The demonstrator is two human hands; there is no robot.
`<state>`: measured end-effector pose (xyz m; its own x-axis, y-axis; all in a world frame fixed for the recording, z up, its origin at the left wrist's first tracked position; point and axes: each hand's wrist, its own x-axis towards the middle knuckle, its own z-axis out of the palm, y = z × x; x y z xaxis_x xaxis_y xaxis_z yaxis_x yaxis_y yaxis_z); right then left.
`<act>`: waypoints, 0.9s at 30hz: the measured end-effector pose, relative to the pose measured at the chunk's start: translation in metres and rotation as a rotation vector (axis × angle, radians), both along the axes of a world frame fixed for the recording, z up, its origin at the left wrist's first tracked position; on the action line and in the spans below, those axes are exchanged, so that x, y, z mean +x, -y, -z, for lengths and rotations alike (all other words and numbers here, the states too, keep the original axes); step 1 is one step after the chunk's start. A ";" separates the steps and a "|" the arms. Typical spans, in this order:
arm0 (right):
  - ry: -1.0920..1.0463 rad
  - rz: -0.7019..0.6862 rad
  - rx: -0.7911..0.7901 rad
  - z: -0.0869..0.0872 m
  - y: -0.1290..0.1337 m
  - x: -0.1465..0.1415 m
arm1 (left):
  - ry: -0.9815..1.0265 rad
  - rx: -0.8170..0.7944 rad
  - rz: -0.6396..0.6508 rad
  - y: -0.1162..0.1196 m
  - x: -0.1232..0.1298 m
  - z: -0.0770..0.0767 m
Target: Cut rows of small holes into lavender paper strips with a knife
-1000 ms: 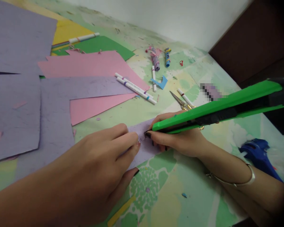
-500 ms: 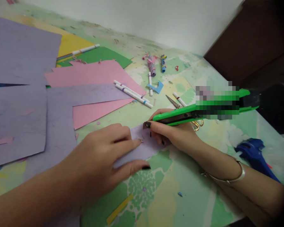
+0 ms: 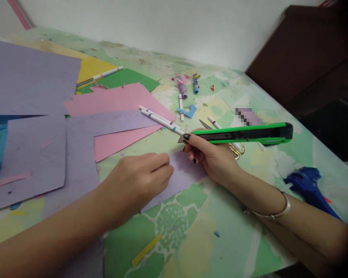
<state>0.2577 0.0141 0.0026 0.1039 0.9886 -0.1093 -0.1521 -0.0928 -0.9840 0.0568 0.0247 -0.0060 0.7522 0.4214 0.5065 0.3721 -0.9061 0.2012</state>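
My right hand [image 3: 213, 156] grips a green utility knife [image 3: 249, 133] near its front end. The knife's blade tip points left, a little above a small piece of purple paper [image 3: 182, 172]. My left hand [image 3: 142, 177] lies over the left part of that paper, its fingers curled together. Whatever is between those fingertips, if anything, is hidden from view. Just beyond the right hand, gold-handled scissors [image 3: 237, 150] lie partly covered by the hand and knife. White markers [image 3: 161, 119] rest beyond the left hand.
Large purple sheets [image 3: 36, 154] and a pink sheet [image 3: 116, 98] cover the left side. A blue glue gun [image 3: 309, 187] lies by my right forearm. Small rolled-paper figures [image 3: 182, 87] stand farther back. A yellow strip [image 3: 146, 251] lies near the front. A white wall [image 3: 150, 27] rises behind the table.
My left hand's fingers have gone from stretched out on the purple paper to curled together. The knife has swung flatter, and its blade now sits slightly above the paper.
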 end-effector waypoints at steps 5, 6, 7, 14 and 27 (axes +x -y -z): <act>-0.009 0.001 0.013 0.000 -0.001 0.001 | 0.103 -0.124 -0.170 -0.007 -0.006 -0.004; -0.013 -0.002 0.016 0.000 -0.001 0.001 | 0.105 -0.121 -0.220 -0.011 -0.008 -0.005; -0.018 -0.006 0.019 0.000 0.000 0.001 | 0.096 -0.101 -0.263 -0.014 -0.011 -0.005; -0.031 0.001 0.040 0.003 0.000 0.002 | 0.060 -0.245 -0.367 -0.028 -0.020 -0.004; 0.204 0.277 0.358 -0.014 -0.003 0.021 | 0.262 -0.403 -0.323 -0.031 -0.031 -0.022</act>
